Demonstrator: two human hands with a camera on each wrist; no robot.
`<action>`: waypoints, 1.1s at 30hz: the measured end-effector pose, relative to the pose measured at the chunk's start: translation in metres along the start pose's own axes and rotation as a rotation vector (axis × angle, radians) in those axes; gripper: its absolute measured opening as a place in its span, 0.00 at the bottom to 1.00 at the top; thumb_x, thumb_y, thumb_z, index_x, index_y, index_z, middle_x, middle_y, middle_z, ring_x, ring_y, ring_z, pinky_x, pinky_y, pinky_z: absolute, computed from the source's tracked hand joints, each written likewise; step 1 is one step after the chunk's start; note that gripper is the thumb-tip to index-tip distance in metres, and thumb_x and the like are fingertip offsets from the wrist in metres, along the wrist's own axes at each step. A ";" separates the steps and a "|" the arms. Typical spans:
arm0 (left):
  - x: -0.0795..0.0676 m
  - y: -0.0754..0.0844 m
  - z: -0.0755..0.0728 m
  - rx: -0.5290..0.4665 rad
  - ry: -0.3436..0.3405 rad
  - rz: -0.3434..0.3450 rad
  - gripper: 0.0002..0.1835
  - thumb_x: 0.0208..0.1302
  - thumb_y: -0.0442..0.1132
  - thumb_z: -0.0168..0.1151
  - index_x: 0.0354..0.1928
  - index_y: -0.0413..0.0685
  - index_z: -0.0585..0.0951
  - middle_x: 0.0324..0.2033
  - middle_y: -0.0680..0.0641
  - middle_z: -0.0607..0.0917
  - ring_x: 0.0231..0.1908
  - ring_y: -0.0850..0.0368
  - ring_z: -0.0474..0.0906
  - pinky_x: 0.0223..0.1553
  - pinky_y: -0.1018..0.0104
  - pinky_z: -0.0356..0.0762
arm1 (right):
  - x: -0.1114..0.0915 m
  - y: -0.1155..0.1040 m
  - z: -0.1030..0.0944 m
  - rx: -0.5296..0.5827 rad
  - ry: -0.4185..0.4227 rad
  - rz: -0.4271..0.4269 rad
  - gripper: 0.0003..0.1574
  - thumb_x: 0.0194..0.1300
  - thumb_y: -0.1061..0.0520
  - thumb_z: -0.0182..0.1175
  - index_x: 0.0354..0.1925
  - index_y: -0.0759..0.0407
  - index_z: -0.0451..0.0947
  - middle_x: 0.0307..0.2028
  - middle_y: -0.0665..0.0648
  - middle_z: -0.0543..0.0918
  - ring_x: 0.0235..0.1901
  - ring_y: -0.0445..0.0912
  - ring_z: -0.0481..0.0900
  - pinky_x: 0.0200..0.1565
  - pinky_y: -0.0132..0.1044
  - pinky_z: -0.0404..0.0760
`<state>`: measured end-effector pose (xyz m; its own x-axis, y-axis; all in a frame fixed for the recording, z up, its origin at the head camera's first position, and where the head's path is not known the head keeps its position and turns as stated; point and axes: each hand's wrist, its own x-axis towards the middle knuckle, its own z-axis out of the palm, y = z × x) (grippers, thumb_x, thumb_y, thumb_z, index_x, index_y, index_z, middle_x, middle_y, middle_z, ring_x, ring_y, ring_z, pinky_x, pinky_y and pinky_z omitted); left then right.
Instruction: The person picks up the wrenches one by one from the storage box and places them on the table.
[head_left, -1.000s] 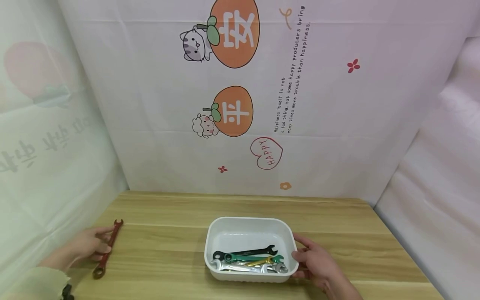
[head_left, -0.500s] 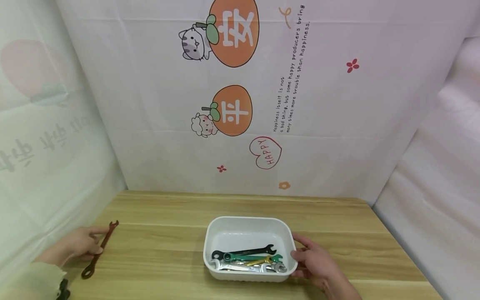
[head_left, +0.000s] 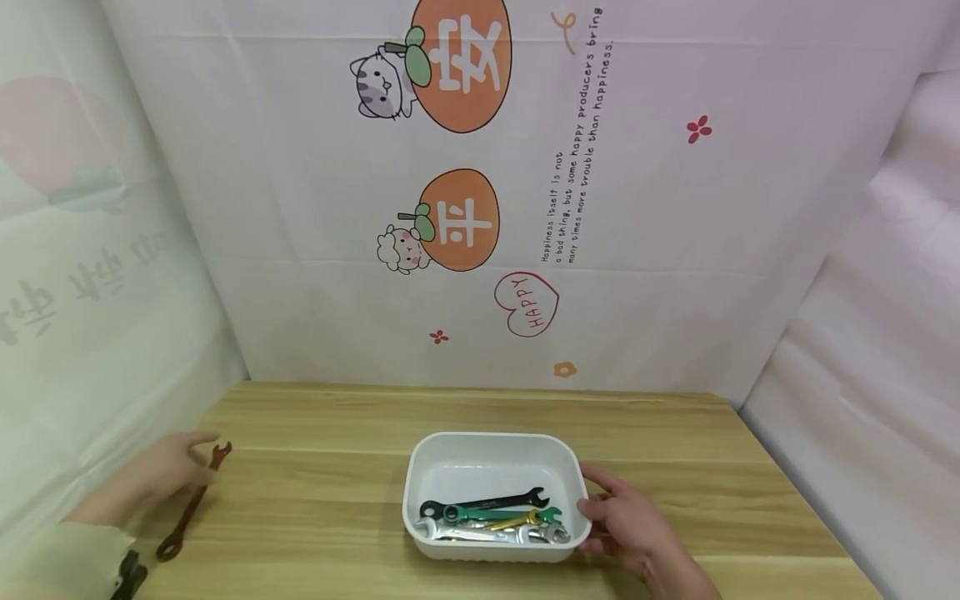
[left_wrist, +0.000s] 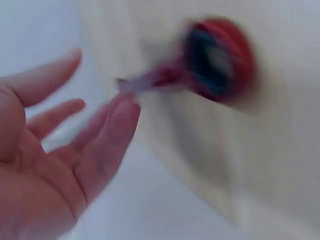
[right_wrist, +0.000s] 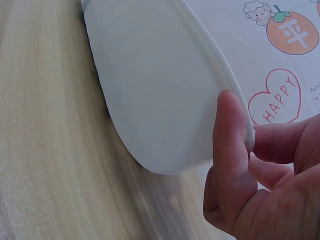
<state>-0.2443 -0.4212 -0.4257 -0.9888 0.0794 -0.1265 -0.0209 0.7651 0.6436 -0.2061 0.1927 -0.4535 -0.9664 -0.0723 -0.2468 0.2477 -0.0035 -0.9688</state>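
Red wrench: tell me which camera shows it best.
The head view: it shows the red wrench from open end to ring end, though the left hand covers a little of it. The left wrist view shows the ring end larger, but blurred. The right wrist view does not show the wrench.

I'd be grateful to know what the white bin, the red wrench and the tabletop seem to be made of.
White bin: probably plastic, satin-looking, given its smooth, rounded walls.
Red wrench: likely metal, perhaps coated red, as its shaft shows a pale gleam, though blurred.
Tabletop: wood or wood-look laminate, low-sheen, with visible grain.
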 end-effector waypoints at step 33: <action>0.063 0.232 0.189 -0.227 -0.642 0.580 0.48 0.60 0.28 0.69 0.78 0.58 0.57 0.62 0.55 0.78 0.37 0.56 0.85 0.43 0.66 0.81 | 0.000 -0.002 -0.001 0.000 -0.029 0.002 0.42 0.67 0.69 0.55 0.75 0.67 0.54 0.45 0.70 0.77 0.34 0.57 0.82 0.31 0.48 0.85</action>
<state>-0.2834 -0.1183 -0.4269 -0.5810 0.8090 -0.0892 0.3607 0.3541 0.8629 -0.2071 0.1937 -0.4518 -0.9635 -0.1012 -0.2479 0.2494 -0.0029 -0.9684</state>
